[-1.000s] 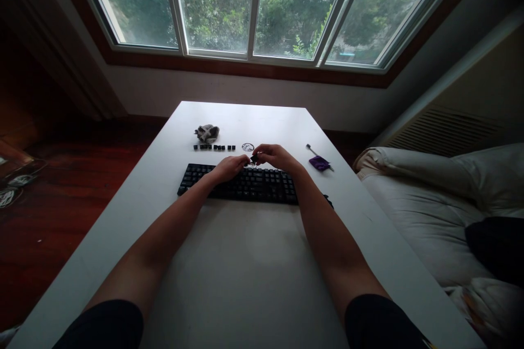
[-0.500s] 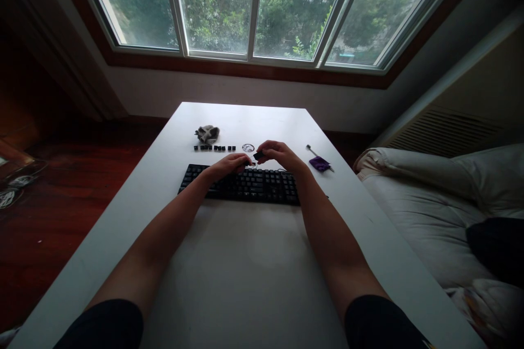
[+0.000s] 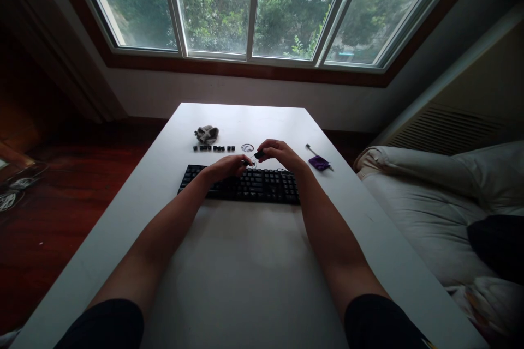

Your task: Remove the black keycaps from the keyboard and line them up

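A black keyboard [image 3: 262,188] lies across the white table, under both my hands. My right hand [image 3: 281,152] pinches the black handle of a keycap puller [image 3: 258,154], whose thin wires point left and down. Facing it, my left hand [image 3: 226,167] is closed at the fingertips on a small dark keycap [image 3: 247,162], close to the wire ends. Whether the wires touch the keycap I cannot tell. Behind my left hand runs a row of several loose black keycaps [image 3: 216,148]. A small round clear dish or ring [image 3: 247,148] sits at the row's right end.
A crumpled grey cloth [image 3: 207,134] lies behind the keycap row. To the right are a purple cloth [image 3: 319,163] and a small brush [image 3: 313,150]. The white table [image 3: 229,267] reaches toward the window, and a pale sofa [image 3: 426,202] stands at its right.
My left fingertips have shifted very slightly left, and a little more of the wires shows between my hands. My right hand holds the puller nearly still.
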Demonstrator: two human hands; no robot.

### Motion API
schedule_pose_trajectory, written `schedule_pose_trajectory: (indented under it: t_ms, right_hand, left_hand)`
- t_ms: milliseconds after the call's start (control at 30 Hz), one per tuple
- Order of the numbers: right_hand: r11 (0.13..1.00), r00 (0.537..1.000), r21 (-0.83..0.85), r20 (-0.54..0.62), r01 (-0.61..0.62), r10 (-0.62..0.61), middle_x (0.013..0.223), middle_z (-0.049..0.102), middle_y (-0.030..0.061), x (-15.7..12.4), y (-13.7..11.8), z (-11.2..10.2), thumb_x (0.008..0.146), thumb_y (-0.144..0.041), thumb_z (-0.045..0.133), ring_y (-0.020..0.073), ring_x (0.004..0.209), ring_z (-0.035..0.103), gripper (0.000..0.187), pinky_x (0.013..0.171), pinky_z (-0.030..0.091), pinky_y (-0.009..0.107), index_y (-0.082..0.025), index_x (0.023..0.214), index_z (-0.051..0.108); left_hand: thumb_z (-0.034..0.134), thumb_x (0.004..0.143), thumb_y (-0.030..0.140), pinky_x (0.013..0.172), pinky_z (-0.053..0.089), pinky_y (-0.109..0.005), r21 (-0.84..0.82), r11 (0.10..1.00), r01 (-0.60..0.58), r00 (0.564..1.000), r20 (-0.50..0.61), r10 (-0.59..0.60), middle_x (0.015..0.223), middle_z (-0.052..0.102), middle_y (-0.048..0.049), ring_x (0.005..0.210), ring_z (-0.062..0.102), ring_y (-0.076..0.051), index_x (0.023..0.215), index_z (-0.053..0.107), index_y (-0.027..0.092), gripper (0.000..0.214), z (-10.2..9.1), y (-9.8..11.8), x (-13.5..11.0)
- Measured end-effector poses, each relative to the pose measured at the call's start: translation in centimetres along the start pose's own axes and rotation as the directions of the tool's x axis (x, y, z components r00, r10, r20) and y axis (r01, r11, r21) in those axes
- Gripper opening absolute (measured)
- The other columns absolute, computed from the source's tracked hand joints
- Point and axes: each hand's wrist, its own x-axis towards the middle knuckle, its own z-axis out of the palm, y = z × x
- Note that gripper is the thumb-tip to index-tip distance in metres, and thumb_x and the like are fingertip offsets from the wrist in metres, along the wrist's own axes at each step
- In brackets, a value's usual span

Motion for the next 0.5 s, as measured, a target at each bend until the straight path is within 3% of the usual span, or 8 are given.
schedule_pose_trajectory:
  t_ms: [233, 367, 500]
  right_hand:
    - [1.0, 1.0, -0.003, -0.001, -0.009, 0.009, 0.087, 0.078, 0.007, 0.2, 0.4, 0.0, 0.079, -0.036, 0.076, 0.0202, 0.075, 0.075, 0.026, 0.08, 0.063, 0.037, -0.014, 0.093, 0.072]
    - [1.0, 1.0, -0.006, 0.007, -0.019, 0.019, 0.086, 0.077, 0.0068, 0.3, 0.4, 0.0, 0.08, -0.035, 0.076, 0.0197, 0.073, 0.075, 0.025, 0.079, 0.062, 0.037, -0.014, 0.093, 0.072]
    - [1.0, 1.0, 0.022, 0.005, 0.016, -0.016, 0.088, 0.078, 0.0071, 0.3, 0.5, -0.1, 0.081, -0.034, 0.074, 0.0199, 0.075, 0.075, 0.024, 0.08, 0.063, 0.038, -0.014, 0.095, 0.072]
  left_hand:
    - [0.057, 0.095, 0.049, 0.05, 0.029, -0.021, 0.13, 0.979, -0.158, 0.986, 0.064, 0.151, 0.06, 0.042, 0.005, 0.053, 0.038, -0.009, 0.11, 0.067, 0.015, 0.038, -0.5, -1.0, 1.0]
    - [0.055, 0.096, 0.049, 0.051, 0.029, -0.021, 0.212, 0.963, -0.169, 0.985, 0.074, 0.157, 0.058, 0.043, 0.0052, 0.053, 0.039, -0.009, 0.107, 0.067, 0.015, 0.038, -0.6, -1.3, 1.3]
    - [0.049, 0.099, 0.053, 0.053, 0.033, -0.021, 0.187, 0.971, -0.149, 0.988, 0.062, 0.139, 0.063, 0.052, 0.0025, 0.056, 0.045, -0.009, 0.111, 0.066, 0.015, 0.043, -0.5, -1.0, 1.1]
